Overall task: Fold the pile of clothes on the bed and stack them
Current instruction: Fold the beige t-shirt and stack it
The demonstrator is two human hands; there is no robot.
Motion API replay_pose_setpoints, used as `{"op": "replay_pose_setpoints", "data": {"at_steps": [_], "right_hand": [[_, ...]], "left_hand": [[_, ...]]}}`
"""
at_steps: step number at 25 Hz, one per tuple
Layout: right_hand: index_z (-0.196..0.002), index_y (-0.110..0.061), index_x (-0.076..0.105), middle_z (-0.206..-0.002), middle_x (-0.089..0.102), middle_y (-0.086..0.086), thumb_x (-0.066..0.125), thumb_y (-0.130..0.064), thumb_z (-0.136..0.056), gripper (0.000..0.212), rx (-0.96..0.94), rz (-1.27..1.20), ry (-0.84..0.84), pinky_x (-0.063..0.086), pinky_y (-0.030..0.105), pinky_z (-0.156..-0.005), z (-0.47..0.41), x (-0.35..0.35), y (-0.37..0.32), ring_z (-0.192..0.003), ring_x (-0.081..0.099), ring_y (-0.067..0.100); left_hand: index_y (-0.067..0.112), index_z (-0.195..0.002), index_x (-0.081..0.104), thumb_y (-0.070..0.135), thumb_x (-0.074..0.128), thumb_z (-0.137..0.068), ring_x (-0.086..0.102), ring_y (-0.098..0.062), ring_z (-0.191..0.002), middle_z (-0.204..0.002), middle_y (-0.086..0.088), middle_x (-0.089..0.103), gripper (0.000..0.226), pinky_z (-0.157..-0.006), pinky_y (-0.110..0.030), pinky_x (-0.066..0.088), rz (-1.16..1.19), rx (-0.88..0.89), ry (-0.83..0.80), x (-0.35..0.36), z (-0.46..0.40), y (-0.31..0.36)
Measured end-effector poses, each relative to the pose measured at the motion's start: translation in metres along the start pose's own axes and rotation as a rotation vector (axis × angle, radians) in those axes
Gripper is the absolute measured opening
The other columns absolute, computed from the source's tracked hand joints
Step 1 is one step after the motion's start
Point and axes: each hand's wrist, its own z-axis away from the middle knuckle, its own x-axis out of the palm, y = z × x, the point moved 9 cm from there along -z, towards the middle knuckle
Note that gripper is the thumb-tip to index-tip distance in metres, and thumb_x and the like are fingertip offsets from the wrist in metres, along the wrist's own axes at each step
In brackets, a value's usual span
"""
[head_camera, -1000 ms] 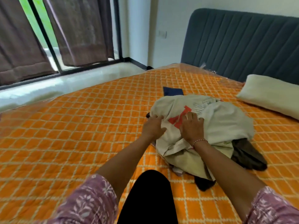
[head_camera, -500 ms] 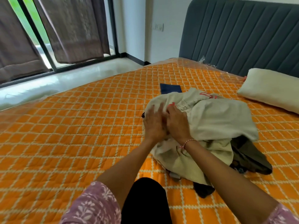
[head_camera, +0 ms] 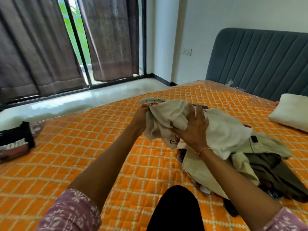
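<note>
A cream-white garment (head_camera: 168, 117) with small red print is lifted off the pile of clothes (head_camera: 253, 165) on the orange quilted bed (head_camera: 80, 147). My left hand (head_camera: 140, 120) grips its bunched left edge. My right hand (head_camera: 194, 129) holds the cloth from the right, thumb under a fold and fingers spread against it. The pile beneath holds pale beige and dark olive pieces, with dark cloth showing at its near edge.
A cream pillow (head_camera: 291, 112) lies at the right by the grey headboard (head_camera: 260, 62). At the bed's left edge sit a black-and-white item and patterned fabric (head_camera: 15, 142). Curtained glass doors (head_camera: 75, 42) stand beyond. My black-clad knee (head_camera: 176, 210) is in front.
Both hands have gathered the cream garment and raised it off the pile toward the left. The view has tilted up and shifted left, bringing the items at the left edge into sight.
</note>
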Motion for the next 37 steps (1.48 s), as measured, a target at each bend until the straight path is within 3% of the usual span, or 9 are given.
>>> {"op": "replay_pose_setpoints", "data": {"at_steps": [3, 6, 11, 17, 22, 27, 30, 33, 37], "right_hand": [[-0.122, -0.009, 0.056, -0.114, 0.063, 0.018, 0.042, -0.022, -0.081, 0.046, 0.017, -0.406, 0.053, 0.045, 0.038, -0.073, -0.008, -0.006, -0.033, -0.103, 0.059, 0.037], [-0.104, -0.009, 0.060, -0.095, 0.067, 0.012, 0.035, -0.019, -0.081, 0.035, 0.182, -0.608, 0.139, 0.037, 0.032, -0.065, -0.025, -0.013, -0.076, -0.083, 0.058, 0.026], [-0.100, 0.005, 0.063, -0.108, 0.065, 0.021, 0.038, 0.000, -0.090, 0.027, 0.108, -0.724, -0.100, 0.043, 0.041, -0.086, -0.052, 0.011, -0.204, -0.103, 0.057, 0.037], [-0.094, -0.009, 0.062, -0.105, 0.063, 0.016, 0.055, -0.017, -0.090, 0.012, -0.040, -0.555, -0.389, 0.036, 0.027, -0.073, -0.046, 0.033, -0.310, -0.104, 0.057, 0.031], [-0.103, -0.023, 0.064, -0.104, 0.067, -0.001, 0.056, -0.038, -0.092, 0.020, -0.126, -0.842, -0.514, 0.047, 0.030, -0.085, 0.002, 0.052, -0.338, -0.097, 0.061, 0.014], [-0.100, -0.002, 0.070, -0.094, 0.069, 0.010, 0.067, -0.009, -0.086, 0.016, -0.254, -0.829, -0.754, 0.049, 0.031, -0.070, 0.044, 0.086, -0.336, -0.084, 0.060, 0.015], [-0.088, -0.008, 0.070, -0.082, 0.067, 0.010, 0.061, -0.001, -0.087, 0.011, 0.025, -1.098, -0.369, 0.044, 0.027, -0.065, 0.000, 0.070, -0.323, -0.080, 0.054, 0.015], [-0.085, -0.017, 0.069, -0.068, 0.064, -0.008, 0.059, -0.003, -0.089, 0.018, 0.045, -1.188, -0.290, 0.042, 0.024, -0.062, -0.031, 0.053, -0.344, -0.069, 0.052, 0.008], [-0.103, -0.009, 0.070, -0.087, 0.067, 0.000, 0.059, -0.015, -0.092, 0.016, -0.256, -0.952, -0.357, 0.048, 0.016, -0.070, -0.048, 0.025, -0.386, -0.078, 0.059, 0.007]], "left_hand": [[0.010, -0.095, 0.061, 0.015, 0.035, -0.100, 0.062, -0.020, -0.078, -0.076, -0.004, 0.070, 0.027, -0.067, -0.027, 0.053, 0.094, -0.063, 0.023, -0.026, 0.021, 0.021], [0.010, -0.103, 0.063, 0.015, 0.055, -0.090, 0.061, -0.020, -0.083, -0.085, -0.004, 0.064, 0.017, -0.072, -0.030, 0.050, -0.361, 0.080, 0.142, -0.069, 0.042, 0.059], [0.019, -0.151, 0.003, 0.031, 0.070, -0.056, 0.032, -0.023, -0.136, -0.149, -0.010, 0.029, 0.117, -0.108, -0.039, 0.034, -0.970, 0.356, -0.023, -0.104, 0.071, 0.113], [0.007, -0.114, 0.062, 0.022, 0.059, -0.061, 0.061, -0.024, -0.101, -0.108, -0.009, 0.065, 0.055, -0.089, -0.038, 0.053, -0.573, 0.375, 0.362, -0.173, 0.120, 0.149], [0.017, -0.097, 0.061, 0.026, 0.071, -0.072, 0.063, -0.028, -0.097, -0.109, -0.013, 0.067, 0.029, -0.086, -0.038, 0.053, -0.218, 0.253, 0.745, -0.253, 0.152, 0.155], [0.011, -0.099, 0.061, 0.029, 0.059, -0.078, 0.062, -0.033, -0.100, -0.112, -0.016, 0.066, 0.028, -0.089, -0.044, 0.052, -0.058, 0.187, 1.001, -0.312, 0.186, 0.161], [0.008, -0.118, 0.058, 0.035, 0.037, -0.090, 0.064, -0.030, -0.093, -0.118, -0.013, 0.062, 0.044, -0.076, -0.036, 0.055, -0.342, 0.047, 0.959, -0.320, 0.190, 0.168], [0.010, -0.135, 0.042, 0.030, 0.036, -0.094, 0.042, -0.032, -0.128, -0.140, -0.016, 0.042, 0.046, -0.102, -0.044, 0.037, -0.928, 0.032, 1.060, -0.319, 0.205, 0.190], [0.010, -0.091, 0.064, 0.023, 0.043, -0.097, 0.061, -0.028, -0.088, -0.090, -0.012, 0.065, 0.026, -0.074, -0.035, 0.048, -0.575, 0.409, 0.611, -0.303, 0.203, 0.195]]}}
